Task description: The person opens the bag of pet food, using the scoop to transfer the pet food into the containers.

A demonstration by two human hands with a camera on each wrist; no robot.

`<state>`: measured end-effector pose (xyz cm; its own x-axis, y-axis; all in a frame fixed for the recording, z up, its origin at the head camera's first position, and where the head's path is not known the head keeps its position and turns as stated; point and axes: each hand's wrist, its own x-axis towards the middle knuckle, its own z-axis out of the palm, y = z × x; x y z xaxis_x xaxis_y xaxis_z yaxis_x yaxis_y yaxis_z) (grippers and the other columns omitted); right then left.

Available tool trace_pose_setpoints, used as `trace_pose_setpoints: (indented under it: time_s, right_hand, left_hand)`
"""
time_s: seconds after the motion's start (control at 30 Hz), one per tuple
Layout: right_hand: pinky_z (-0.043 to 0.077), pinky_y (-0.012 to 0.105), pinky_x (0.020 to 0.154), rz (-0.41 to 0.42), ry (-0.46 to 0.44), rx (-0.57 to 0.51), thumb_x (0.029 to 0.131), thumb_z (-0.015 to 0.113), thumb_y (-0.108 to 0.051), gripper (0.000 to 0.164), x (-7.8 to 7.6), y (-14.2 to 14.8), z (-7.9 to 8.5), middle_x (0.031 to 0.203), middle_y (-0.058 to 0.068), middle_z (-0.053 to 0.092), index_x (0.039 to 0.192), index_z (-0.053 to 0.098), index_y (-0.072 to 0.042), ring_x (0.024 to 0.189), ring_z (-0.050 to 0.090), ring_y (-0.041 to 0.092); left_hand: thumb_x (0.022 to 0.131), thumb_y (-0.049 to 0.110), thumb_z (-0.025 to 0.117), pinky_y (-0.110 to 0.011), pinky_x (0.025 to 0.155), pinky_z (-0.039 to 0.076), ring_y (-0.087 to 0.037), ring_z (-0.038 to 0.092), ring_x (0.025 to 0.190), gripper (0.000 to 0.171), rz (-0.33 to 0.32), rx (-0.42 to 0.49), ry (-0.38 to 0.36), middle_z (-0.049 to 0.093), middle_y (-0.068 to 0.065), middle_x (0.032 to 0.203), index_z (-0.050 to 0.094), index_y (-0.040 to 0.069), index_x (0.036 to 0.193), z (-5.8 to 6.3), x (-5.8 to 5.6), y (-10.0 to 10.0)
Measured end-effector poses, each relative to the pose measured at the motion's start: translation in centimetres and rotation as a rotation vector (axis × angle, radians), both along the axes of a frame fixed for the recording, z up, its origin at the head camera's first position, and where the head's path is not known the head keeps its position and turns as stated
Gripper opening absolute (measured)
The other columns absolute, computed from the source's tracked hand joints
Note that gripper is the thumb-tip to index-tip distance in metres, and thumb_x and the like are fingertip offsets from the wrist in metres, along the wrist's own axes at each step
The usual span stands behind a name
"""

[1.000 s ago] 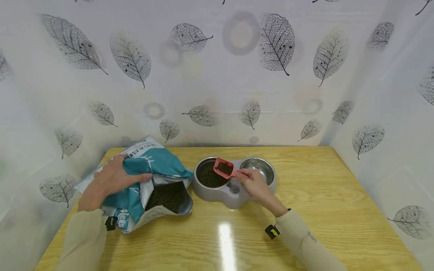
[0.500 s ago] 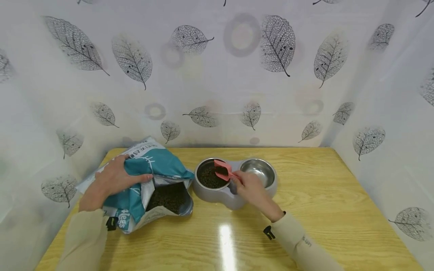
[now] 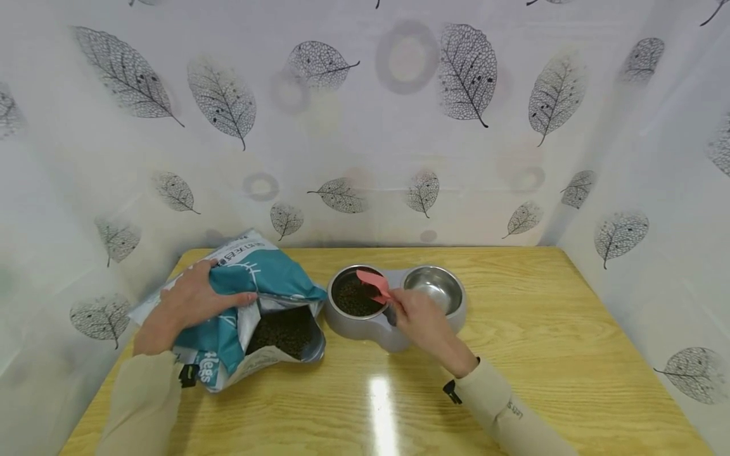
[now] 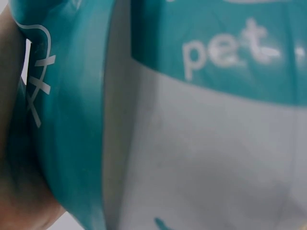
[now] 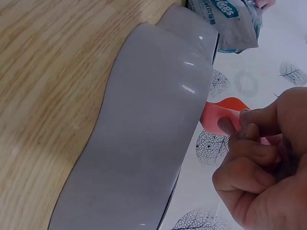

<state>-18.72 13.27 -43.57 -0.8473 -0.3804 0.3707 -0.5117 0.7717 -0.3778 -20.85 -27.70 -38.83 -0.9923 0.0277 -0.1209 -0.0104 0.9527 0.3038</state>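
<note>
right hand [image 3: 421,316] holds scoop [image 3: 373,280] over 1 bowl [image 3: 341,321]

Wood-grained table with a bag and a double-bowl feeder on it.
The yellowish table [image 3: 547,361] has rounded far corners and wavy grain, and a white streak of reflected light [image 3: 380,405] runs down its near middle. On the left lies the teal-and-white bag [image 3: 285,273], creased, its open mouth turned toward the right and near side. Just right of it, toward the far edge, the grey double-bowl feeder [image 3: 393,342] sits upright, bowls side by side; whether bag and feeder touch is unclear.
</note>
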Motion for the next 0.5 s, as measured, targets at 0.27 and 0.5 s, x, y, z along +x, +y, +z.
trace_pose_setpoints:
  time_s: [0.27,0.5]
  right_hand:
    - [0.022,0.018,0.038,-0.028,0.274,0.192,0.084,0.070,-0.013,0.023,0.56,0.26,-0.70,0.061,-0.002,0.046,0.107,0.066,-0.014,0.045,0.033,0.007]
    - [0.025,0.018,0.040,-0.057,0.249,0.176,0.083,0.071,-0.011,0.021,0.71,0.26,-0.34,0.064,-0.002,0.048,0.102,0.065,-0.012,0.047,0.035,0.006]
  left_hand:
    - [0.066,0.086,0.052,-0.077,0.087,0.029,-0.054,0.032,0.128,0.127,0.001,0.000,0.007,0.028,-0.034,0.145,0.016,-0.002,0.149,-0.04,0.06,0.07]
    - [0.066,0.086,0.052,-0.076,0.088,0.030,-0.054,0.031,0.128,0.126,-0.002,0.001,0.007,0.028,-0.034,0.145,0.017,-0.003,0.149,0.08,0.16,0.13]
